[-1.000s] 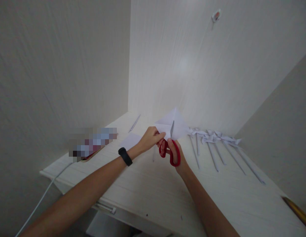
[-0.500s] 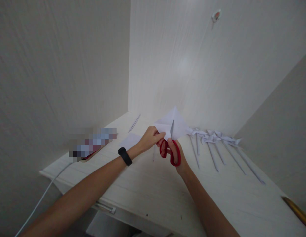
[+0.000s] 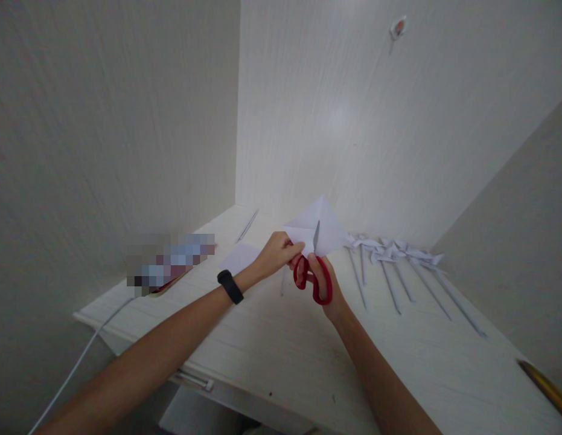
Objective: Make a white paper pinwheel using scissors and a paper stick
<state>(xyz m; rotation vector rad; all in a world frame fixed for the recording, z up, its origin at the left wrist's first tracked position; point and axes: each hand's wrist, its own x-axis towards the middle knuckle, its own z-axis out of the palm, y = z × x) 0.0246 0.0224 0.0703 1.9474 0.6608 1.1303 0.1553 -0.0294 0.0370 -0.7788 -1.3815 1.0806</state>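
Left hand (image 3: 277, 254) pinching folded white paper (image 3: 317, 229), right hand (image 3: 323, 284) gripping red-handled scissors (image 3: 313, 275)

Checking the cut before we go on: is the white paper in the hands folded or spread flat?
Folded. The paper shows a triangular peak with layered flaps, pinched by the left hand; scissors cut into it.

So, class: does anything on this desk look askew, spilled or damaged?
Nothing stands out. The left hand holds folded white paper, the right hand cuts it with red scissors, and paper pinwheels lie in a row.
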